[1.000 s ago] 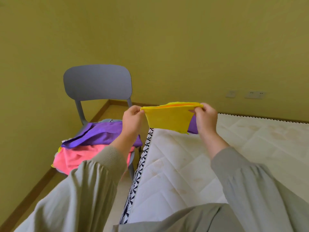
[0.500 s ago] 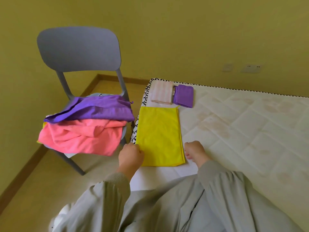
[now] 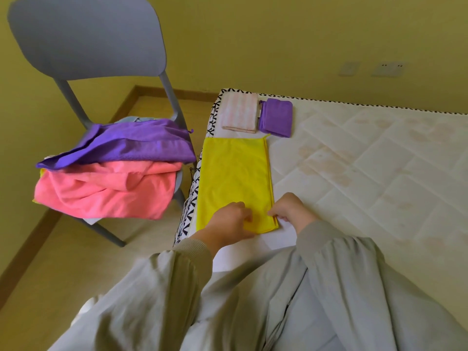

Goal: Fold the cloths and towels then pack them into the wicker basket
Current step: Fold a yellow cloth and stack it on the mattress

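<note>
The right grip (image 3: 291, 211) is pinching the near right corner of the yellow cloth (image 3: 233, 178), with curled fingertips closing on its doubled edge. The left grip (image 3: 228, 222) is lying knuckles up on the near end of the same cloth, fingers curled under. I cannot tell whether it is pinching the fabric or only pressing on it. Grey sleeves are covering both wrists.

The yellow cloth is lying flat as a long folded rectangle on the bed (image 3: 367, 160), running away from the person along the mattress's left edge. Beyond its far end, two folded pieces are sitting side by side at the corner of the bed, a pale pink striped cloth (image 3: 239, 114) on the left and a small purple cloth (image 3: 276, 117) touching its right side.

Left of the bed, a grey chair (image 3: 86, 39) is standing on the floor. It is carrying a loose heap, with a purple towel (image 3: 131, 145) draping over a pink towel (image 3: 101, 191) that is hanging off the seat's front edge
</note>
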Tool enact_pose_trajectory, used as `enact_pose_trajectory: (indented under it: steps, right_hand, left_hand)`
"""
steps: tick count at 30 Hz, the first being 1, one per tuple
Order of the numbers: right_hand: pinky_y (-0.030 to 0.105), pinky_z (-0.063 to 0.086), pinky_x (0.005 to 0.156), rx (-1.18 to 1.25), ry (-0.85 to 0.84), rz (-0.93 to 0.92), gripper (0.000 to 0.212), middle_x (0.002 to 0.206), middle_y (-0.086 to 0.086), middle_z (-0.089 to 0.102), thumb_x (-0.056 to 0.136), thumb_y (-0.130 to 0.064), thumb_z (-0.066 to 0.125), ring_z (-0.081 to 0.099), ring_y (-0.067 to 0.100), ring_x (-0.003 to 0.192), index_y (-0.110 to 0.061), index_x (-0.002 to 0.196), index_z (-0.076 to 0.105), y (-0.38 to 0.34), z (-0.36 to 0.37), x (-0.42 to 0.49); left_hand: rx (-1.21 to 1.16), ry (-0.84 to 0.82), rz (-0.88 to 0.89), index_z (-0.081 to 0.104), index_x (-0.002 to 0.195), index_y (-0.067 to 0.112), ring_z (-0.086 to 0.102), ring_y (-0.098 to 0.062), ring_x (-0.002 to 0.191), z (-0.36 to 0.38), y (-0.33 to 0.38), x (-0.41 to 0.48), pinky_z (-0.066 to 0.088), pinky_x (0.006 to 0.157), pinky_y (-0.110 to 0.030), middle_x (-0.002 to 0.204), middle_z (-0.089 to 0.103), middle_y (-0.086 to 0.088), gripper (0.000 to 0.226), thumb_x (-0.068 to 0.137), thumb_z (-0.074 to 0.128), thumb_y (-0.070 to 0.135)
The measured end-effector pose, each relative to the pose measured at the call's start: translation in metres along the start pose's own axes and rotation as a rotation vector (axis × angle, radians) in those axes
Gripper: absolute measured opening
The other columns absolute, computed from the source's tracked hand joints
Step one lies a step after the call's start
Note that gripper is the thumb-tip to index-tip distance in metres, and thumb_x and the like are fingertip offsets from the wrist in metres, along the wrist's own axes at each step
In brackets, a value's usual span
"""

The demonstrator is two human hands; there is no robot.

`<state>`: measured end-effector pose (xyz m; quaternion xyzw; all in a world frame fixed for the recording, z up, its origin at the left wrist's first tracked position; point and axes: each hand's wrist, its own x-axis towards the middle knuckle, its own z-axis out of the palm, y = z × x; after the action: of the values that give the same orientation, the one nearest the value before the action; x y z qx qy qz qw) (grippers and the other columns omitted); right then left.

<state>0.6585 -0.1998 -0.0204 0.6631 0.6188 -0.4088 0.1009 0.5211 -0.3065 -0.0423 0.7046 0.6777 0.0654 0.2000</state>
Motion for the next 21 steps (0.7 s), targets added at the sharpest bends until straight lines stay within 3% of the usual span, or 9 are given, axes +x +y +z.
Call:
enact_pose_trajectory:
  steps: [3,7,11,16,21]
  right_hand:
    - [0.023,0.041,0.050,0.024,-0.067,0.082,0.031,0.059,0.007,0.054,0.087,-0.013,0.066,0.049,0.016,0.047,-0.007,0.062,0.049,0.001,-0.001,0.006]
    - [0.023,0.045,0.054,0.028,-0.074,0.111,0.026,0.065,0.006,0.061,0.088,-0.016,0.065,0.057,0.015,0.051,-0.006,0.068,0.053,-0.001,-0.003,0.007]
    - [0.023,0.042,0.050,0.027,-0.089,0.105,0.021,0.066,0.006,0.062,0.090,-0.012,0.060,0.059,0.016,0.054,-0.005,0.071,0.054,-0.002,-0.006,0.004]
    - [0.019,0.038,0.043,0.018,0.047,0.052,0.019,0.057,0.007,0.056,0.083,-0.003,0.057,0.053,0.016,0.044,-0.007,0.065,0.052,-0.002,-0.013,0.002]
    - [0.020,0.044,0.044,-0.067,-0.013,0.088,0.018,0.058,0.007,0.060,0.085,-0.005,0.059,0.058,0.016,0.047,-0.005,0.067,0.055,0.001,-0.006,0.004]
  left_hand:
    - [0.057,0.010,0.043,0.062,0.110,0.017,0.052,-0.023,0.100,0.002,0.008,0.004,0.040,0.073,-0.029,0.107,0.057,-0.004,0.031,0.085,0.064,0.035]
    - [0.092,-0.006,0.100,0.066,0.103,0.014,0.053,-0.023,0.097,0.003,0.013,0.006,0.036,0.067,-0.027,0.104,0.059,-0.005,0.021,0.090,0.052,0.022]
    - [-0.013,-0.059,0.044,0.068,0.099,0.012,0.055,-0.022,0.096,0.001,0.013,0.009,0.035,0.069,-0.025,0.103,0.062,-0.006,0.016,0.091,0.057,0.020]
    - [-0.114,-0.042,0.022,0.069,0.089,0.012,0.056,-0.020,0.089,-0.005,0.016,0.015,0.035,0.067,-0.023,0.096,0.067,-0.005,0.011,0.088,0.058,0.016]
    - [0.005,-0.139,0.037,0.068,0.096,0.016,0.056,-0.021,0.091,-0.002,0.023,0.016,0.039,0.069,-0.027,0.098,0.066,-0.003,0.013,0.090,0.057,0.021]
